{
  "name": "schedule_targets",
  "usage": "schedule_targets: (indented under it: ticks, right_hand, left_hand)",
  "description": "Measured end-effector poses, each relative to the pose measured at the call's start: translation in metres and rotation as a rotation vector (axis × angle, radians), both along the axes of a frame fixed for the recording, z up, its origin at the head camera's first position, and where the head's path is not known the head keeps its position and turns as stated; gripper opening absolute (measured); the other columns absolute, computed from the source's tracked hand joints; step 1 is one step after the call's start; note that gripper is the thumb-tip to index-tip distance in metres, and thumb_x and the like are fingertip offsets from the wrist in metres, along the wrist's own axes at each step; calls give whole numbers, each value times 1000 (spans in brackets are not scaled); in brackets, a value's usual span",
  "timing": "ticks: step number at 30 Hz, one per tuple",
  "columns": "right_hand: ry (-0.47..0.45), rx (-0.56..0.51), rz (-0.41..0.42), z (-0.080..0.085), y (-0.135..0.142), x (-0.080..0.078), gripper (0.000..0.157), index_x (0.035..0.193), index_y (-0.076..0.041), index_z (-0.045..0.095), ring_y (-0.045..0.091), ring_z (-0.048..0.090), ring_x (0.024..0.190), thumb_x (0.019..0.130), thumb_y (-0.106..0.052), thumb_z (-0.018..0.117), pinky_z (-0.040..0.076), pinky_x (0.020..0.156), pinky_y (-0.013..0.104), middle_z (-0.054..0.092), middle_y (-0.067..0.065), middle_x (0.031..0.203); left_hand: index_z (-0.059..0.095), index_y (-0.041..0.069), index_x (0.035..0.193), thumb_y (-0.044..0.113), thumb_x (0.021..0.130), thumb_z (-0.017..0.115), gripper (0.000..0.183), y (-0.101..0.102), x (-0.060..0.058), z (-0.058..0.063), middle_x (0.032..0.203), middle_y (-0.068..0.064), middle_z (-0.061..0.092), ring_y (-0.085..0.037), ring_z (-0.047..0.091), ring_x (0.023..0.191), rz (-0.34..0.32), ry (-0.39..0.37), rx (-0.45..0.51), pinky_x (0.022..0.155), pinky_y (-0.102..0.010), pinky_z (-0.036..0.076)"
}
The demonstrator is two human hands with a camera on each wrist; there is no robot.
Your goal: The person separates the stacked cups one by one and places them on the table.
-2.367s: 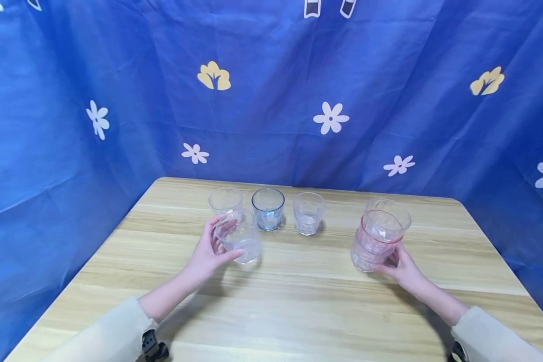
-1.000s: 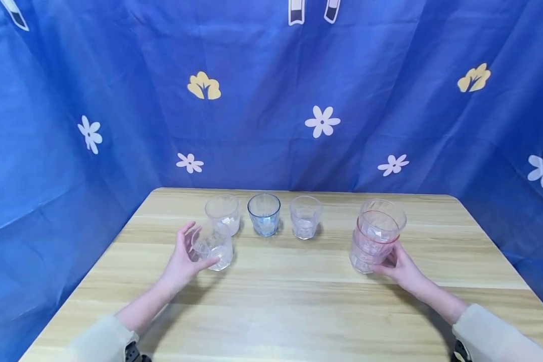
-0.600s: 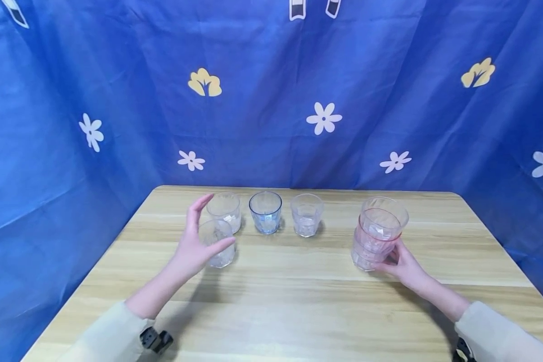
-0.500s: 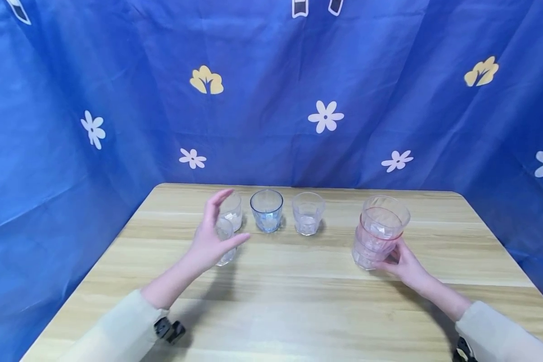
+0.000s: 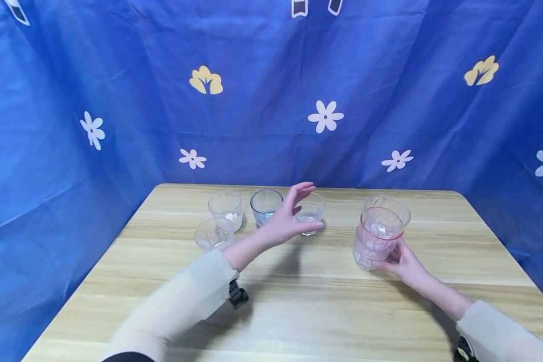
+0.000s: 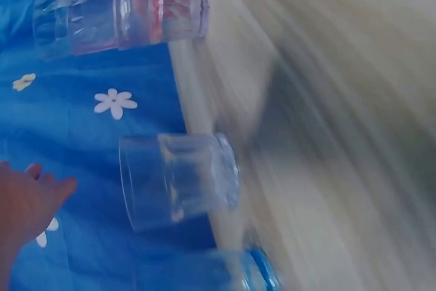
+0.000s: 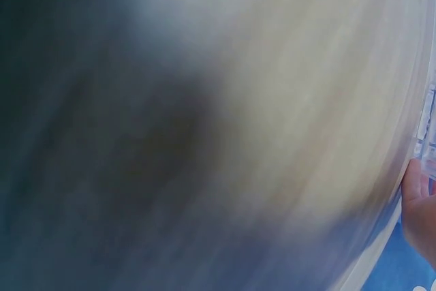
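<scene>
My left hand (image 5: pixel 282 221) reaches across the table, fingers and thumb spread apart with nothing held. It is at a clear glass (image 5: pixel 314 206) in the back row; in the left wrist view a gap separates the hand (image 6: pixel 30 202) from that glass (image 6: pixel 184 178). On the right, my right hand (image 5: pixel 402 266) grips the lower part of an upright stack of nested glasses (image 5: pixel 373 246), clear at the top with a pink-red rim below. The right wrist view catches only part of this hand (image 7: pixel 422 216) at its edge.
A blue-tinted glass (image 5: pixel 264 201) stands just left of the clear one, partly behind my left hand. Two more clear glasses, one at the back (image 5: pixel 225 203) and one nearer (image 5: pixel 213 232), stand at the left. A blue curtain (image 5: pixel 253 110) closes off the wooden table's (image 5: pixel 307 311) far side.
My left hand shifted a clear glass leftward and let go of it in front of the back-left glass. Then the hand moved right, past the blue glass. My right hand stays on the stack.
</scene>
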State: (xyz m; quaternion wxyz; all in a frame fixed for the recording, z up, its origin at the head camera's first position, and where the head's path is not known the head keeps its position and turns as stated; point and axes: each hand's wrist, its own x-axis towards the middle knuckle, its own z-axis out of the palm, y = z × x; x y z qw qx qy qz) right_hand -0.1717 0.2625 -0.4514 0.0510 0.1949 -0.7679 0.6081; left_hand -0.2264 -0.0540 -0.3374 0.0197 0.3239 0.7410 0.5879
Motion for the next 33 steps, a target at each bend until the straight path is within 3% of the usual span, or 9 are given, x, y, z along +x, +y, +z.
schedule_targets:
  ticks: [6, 12, 14, 18, 20, 23, 29, 31, 33]
  right_hand:
    - [20, 5, -1, -2, 0, -1, 70, 133, 10, 32, -10, 48, 109, 74, 17, 69, 42, 90, 10, 52, -24, 120]
    - [16, 43, -24, -2, 0, -2, 73, 131, 18, 26, -12, 47, 108, 74, 16, 71, 40, 90, 9, 51, 27, 126]
    - [18, 43, -23, -2, 0, -2, 71, 131, 18, 27, -12, 48, 107, 74, 17, 70, 41, 90, 10, 54, 21, 125]
    - [21, 16, -4, -3, 0, -1, 68, 132, 11, 31, -10, 50, 107, 76, 18, 68, 43, 89, 10, 53, -19, 121]
    - [21, -2, 12, -3, 0, 0, 71, 136, 7, 31, -9, 50, 108, 76, 19, 67, 43, 89, 11, 51, -26, 120]
    - [19, -11, 25, -3, 0, 0, 75, 140, 6, 27, -7, 50, 110, 77, 18, 67, 43, 90, 12, 51, -20, 124]
    - [18, 17, 0, -1, 0, 0, 77, 138, 14, 22, -8, 50, 109, 76, 18, 68, 43, 90, 13, 47, 31, 129]
    - [12, 18, -7, -1, 0, 0, 76, 136, 15, 23, -9, 50, 108, 76, 18, 68, 44, 89, 12, 49, 27, 127]
    - [10, 12, -7, -1, 0, 0, 75, 136, 14, 24, -9, 50, 108, 76, 18, 68, 44, 89, 12, 52, 11, 126]
  left_hand:
    - [28, 11, 146, 2, 79, 78, 85, 34, -14, 9, 149, -7, 38, -16, 32, 138, -95, -55, 0, 111, -49, 30]
    - [26, 14, 148, 1, 77, 80, 91, 57, -24, 12, 151, -5, 37, -10, 30, 139, -169, -108, -14, 112, -44, 28]
    - [25, 15, 149, 0, 76, 80, 92, 64, -27, 10, 150, -4, 38, -9, 30, 139, -180, -119, -5, 112, -43, 28]
    - [26, 16, 149, -1, 75, 80, 94, 76, -30, 2, 149, -2, 40, -8, 32, 138, -191, -150, 20, 111, -40, 28]
    - [26, 17, 150, -2, 75, 80, 94, 80, -30, -2, 148, 0, 40, -9, 32, 138, -199, -164, 28, 111, -38, 28]
    - [25, 17, 150, -4, 74, 80, 96, 85, -30, -7, 148, 1, 40, -9, 32, 137, -208, -180, 36, 110, -36, 29]
    - [26, 17, 150, -6, 73, 80, 97, 94, -27, -13, 150, 0, 39, -10, 32, 138, -232, -185, 43, 110, -35, 29]
    - [26, 17, 150, -7, 72, 80, 98, 97, -26, -14, 150, -2, 40, -10, 34, 137, -242, -184, 46, 109, -34, 30]
    - [26, 16, 150, -7, 72, 80, 98, 100, -25, -16, 150, -4, 40, -11, 35, 137, -251, -183, 49, 109, -34, 30]
